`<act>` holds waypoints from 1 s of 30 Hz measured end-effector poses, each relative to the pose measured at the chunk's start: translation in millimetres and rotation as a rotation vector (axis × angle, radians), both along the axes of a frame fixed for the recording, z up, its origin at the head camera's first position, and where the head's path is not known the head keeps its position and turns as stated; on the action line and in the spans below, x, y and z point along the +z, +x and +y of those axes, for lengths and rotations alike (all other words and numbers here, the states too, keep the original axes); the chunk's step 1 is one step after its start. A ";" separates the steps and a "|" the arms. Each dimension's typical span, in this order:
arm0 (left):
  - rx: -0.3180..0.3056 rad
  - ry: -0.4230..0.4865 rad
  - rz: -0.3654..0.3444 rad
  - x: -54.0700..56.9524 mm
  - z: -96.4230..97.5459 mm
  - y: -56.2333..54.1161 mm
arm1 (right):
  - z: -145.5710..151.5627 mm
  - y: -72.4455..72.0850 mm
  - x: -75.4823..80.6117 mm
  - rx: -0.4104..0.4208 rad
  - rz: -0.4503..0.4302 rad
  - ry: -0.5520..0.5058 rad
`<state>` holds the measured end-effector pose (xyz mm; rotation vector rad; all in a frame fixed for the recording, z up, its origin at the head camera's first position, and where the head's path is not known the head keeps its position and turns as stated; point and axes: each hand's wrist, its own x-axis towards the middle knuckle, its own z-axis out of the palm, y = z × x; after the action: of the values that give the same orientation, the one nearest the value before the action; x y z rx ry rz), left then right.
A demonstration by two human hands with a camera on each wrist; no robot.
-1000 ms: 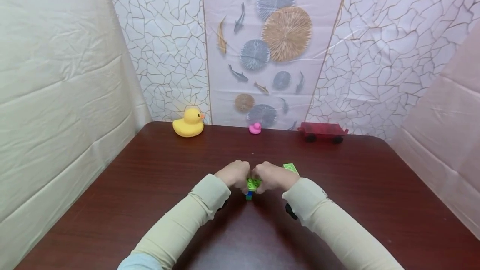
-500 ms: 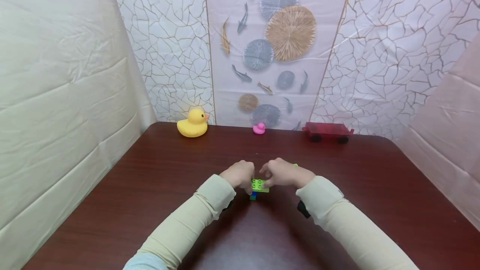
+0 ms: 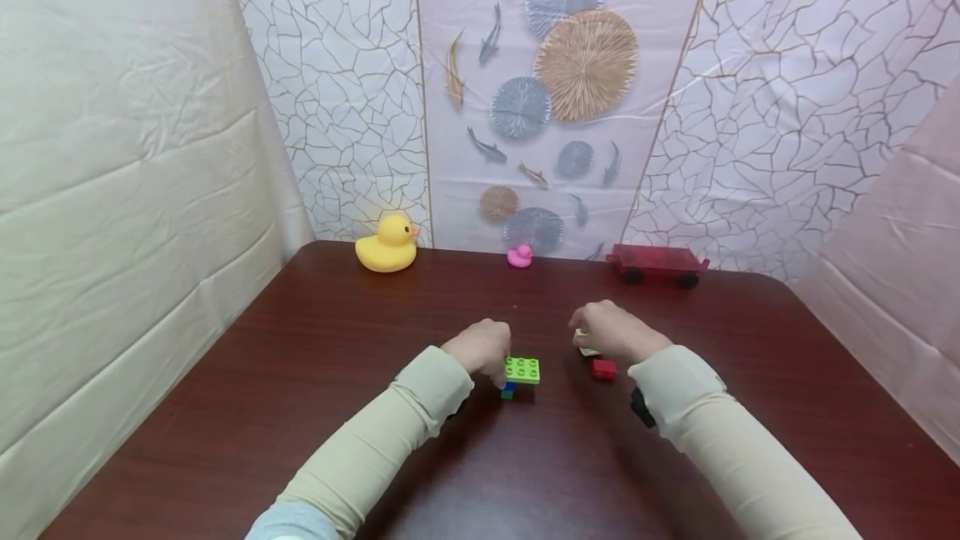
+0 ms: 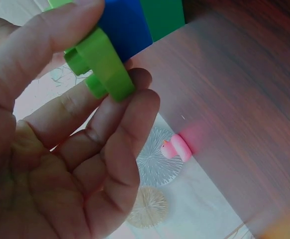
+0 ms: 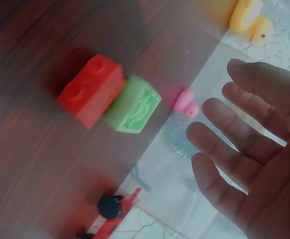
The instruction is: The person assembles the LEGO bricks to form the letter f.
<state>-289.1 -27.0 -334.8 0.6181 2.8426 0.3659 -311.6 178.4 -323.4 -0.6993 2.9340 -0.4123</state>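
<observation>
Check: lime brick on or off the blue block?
On: the lime brick lies atop the blue block, touching it in the left wrist view.

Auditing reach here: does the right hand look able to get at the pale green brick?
Probably yes: nothing shows between the empty right hand and the pale green brick; the red brick sits beside it.

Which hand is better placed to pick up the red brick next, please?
Probably the right hand: it holds nothing, its fingers are spread loosely, and it is close to the red brick. The left hand is occupied, pinching the lime-green block.
</observation>
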 end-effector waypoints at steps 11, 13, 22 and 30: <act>0.003 -0.024 0.009 -0.8 0.5 -2.0 | 15.3 -11.1 -13.0 -0.069 0.068 0.104; 0.002 -0.029 0.008 -0.9 0.4 -2.5 | 16.0 -12.8 -15.9 -0.087 0.087 0.133; 0.002 -0.027 0.006 -1.8 0.7 -3.8 | 10.1 -17.4 -32.6 -0.194 0.124 0.230; 0.002 -0.029 0.010 -1.2 0.0 -3.8 | -1.1 -17.3 -41.4 -0.222 0.139 0.295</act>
<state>-292.9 -26.9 -336.0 0.6133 2.8528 0.3226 -328.9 177.3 -364.8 -0.3810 3.1184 0.0591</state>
